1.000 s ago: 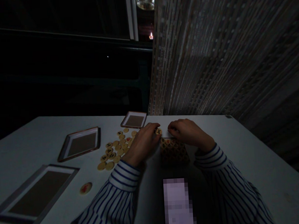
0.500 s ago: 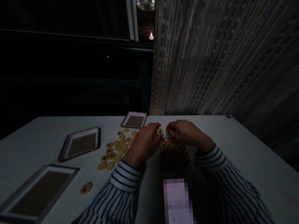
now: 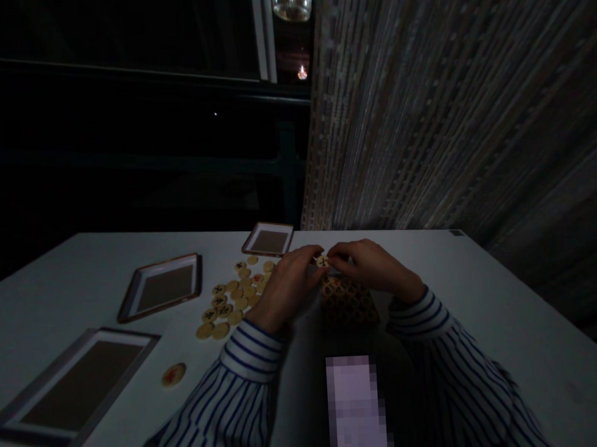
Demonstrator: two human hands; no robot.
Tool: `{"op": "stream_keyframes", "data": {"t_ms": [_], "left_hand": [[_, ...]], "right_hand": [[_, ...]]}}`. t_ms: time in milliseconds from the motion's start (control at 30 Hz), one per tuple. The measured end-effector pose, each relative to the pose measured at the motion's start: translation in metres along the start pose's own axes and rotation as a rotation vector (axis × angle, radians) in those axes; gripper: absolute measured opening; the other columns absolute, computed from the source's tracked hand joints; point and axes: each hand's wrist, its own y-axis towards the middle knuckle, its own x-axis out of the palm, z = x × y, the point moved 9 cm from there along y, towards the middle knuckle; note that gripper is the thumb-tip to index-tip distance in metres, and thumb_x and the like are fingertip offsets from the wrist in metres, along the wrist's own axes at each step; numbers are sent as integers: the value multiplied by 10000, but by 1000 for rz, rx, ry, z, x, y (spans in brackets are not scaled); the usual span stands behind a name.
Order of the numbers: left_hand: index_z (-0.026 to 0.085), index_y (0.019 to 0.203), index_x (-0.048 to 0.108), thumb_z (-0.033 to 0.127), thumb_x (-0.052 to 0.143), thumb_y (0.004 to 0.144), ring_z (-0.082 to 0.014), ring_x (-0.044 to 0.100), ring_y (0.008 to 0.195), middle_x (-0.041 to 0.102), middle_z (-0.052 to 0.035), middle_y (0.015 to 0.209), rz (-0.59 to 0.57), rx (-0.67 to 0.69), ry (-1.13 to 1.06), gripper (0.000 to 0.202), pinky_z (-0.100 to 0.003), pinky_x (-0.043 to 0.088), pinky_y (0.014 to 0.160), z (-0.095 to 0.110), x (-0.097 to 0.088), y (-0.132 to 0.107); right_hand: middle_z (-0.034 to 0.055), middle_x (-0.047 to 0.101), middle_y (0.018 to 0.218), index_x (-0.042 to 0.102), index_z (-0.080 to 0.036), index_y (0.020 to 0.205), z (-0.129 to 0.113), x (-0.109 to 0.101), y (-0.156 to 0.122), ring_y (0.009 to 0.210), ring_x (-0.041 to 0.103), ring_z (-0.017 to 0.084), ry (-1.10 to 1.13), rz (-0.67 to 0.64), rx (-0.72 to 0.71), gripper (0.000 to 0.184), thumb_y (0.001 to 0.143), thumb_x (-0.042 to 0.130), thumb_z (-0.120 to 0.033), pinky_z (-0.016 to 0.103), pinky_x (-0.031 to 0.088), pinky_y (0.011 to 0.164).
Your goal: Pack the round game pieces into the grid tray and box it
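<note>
A round wooden Chinese chess piece (image 3: 322, 261) with a black character is held up above the table. My left hand (image 3: 289, 284) grips its left side between thumb and fingers. On its right edge are the pinched fingertips of my right hand (image 3: 371, 265). Just below my right hand sits a dark box (image 3: 350, 304) patterned with rows of round shapes; its far part is covered by the hand. Many loose chess pieces (image 3: 240, 303) lie left of my left hand, some with black or red characters, others blank side up. My left hand hides part of this group.
Three shallow open trays lie on the white table (image 3: 490, 347): a large one (image 3: 79, 388) at the near left, a medium one (image 3: 162, 287) behind it, a small one (image 3: 269, 240) at the back. A single red-marked piece (image 3: 173, 375) lies apart. A string curtain (image 3: 397, 111) hangs behind.
My right fingertips have moved left and now touch the held piece; before, there was a gap. The piece has shifted slightly right and turned a little.
</note>
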Motion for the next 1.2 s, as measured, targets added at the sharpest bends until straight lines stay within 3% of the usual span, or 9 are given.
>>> {"op": "stream_keyframes", "data": {"t_ms": [300, 567, 700, 933, 1200], "left_hand": [[179, 1032, 514, 247, 556, 788, -162, 588, 881, 622, -36, 955, 17, 45, -39, 257, -300, 464, 787, 8, -2, 0], [178, 1026, 527, 243, 554, 781, -170, 580, 884, 619, -42, 946, 26, 22, -76, 255, -323, 457, 795, 4, 1, 0], [182, 1011, 549, 253, 571, 759, -166, 588, 860, 633, -34, 914, 26, -85, -207, 263, -330, 458, 798, -7, 4, 1], [135, 894, 584, 278, 604, 711, -137, 618, 755, 661, -35, 793, -28, -415, -768, 234, -278, 487, 722, -31, 21, 0], [138, 869, 633, 255, 588, 720, -103, 564, 557, 668, -28, 713, -70, -587, -756, 195, -201, 430, 475, -26, 16, -7]], "right_hand": [[33, 683, 873, 629, -174, 968, -3, -5, 1, 802, 612, 142, 191, 83, -46, 226, 824, 485, -273, 239, 420, 710], [33, 678, 840, 632, -169, 953, 0, -7, 1, 775, 606, 141, 215, 99, -32, 209, 805, 504, -243, 247, 422, 697], [31, 676, 837, 638, -172, 938, 1, -8, 0, 775, 603, 140, 211, 88, -33, 202, 809, 499, -243, 249, 418, 697], [31, 676, 856, 637, -172, 929, 0, -12, -2, 800, 602, 141, 226, 92, -54, 189, 811, 505, -238, 249, 415, 715], [28, 674, 854, 634, -173, 935, -3, -10, -2, 788, 600, 140, 221, 66, -65, 192, 820, 489, -224, 247, 416, 712]]}}
